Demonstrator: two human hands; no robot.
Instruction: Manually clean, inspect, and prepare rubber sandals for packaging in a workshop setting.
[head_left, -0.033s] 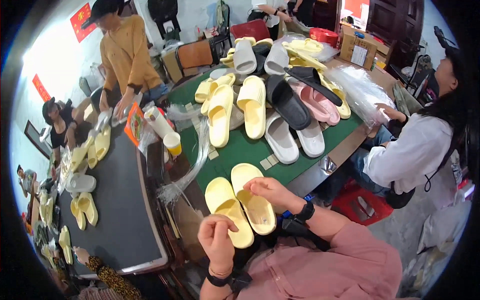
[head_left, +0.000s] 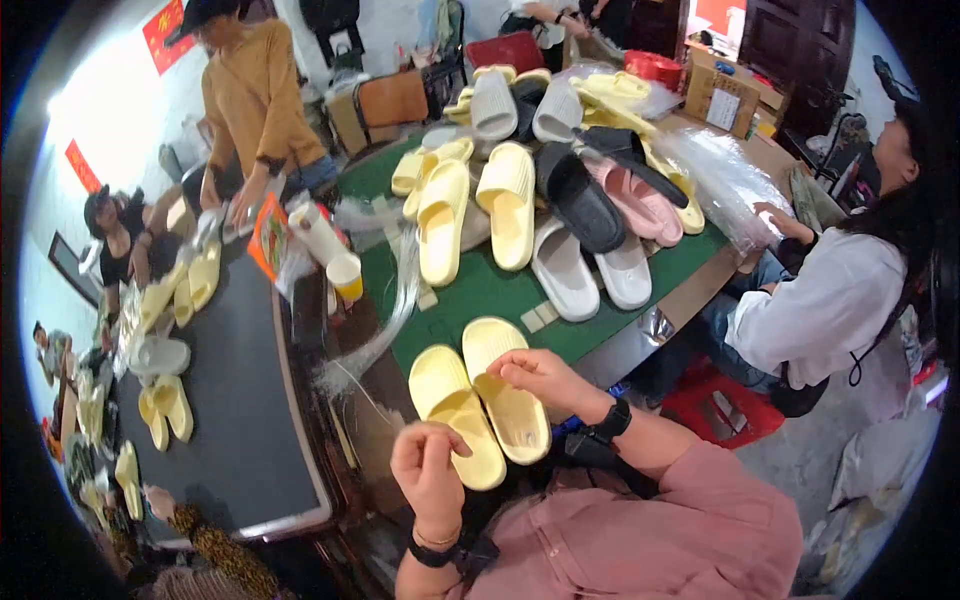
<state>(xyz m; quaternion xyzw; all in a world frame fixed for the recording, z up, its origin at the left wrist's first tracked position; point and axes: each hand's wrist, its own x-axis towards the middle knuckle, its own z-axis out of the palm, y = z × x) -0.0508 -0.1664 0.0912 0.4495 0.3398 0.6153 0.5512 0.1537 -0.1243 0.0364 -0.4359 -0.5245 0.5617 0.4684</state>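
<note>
From my end of the feed, I have the pair of yellow slippers [head_left: 440, 385] at the near side of the green tabletop [head_left: 460, 305], side by side, straps toward the far side and open heels toward the wearer. The left hand [head_left: 430, 475] is curled beside and partly in front of the left slipper; the right hand [head_left: 540, 380] is bent over the right slipper, fingertips near its strap. The two hands are well apart. I cannot tell whether either pinches something thin or touches a slipper.

A thin pale strand [head_left: 367, 393] slants just left of the left hand, near a bundle of clear strands [head_left: 405, 285]. Farther across I see more yellow slippers [head_left: 440, 225], with black slippers [head_left: 577, 200], grey slippers [head_left: 566, 270] and pink slippers [head_left: 640, 215] heaped to their right. A paper cup [head_left: 345, 270] stands on the left. At right, a white-sleeved person [head_left: 810, 310] reaches to clear plastic bags [head_left: 725, 185].
</note>
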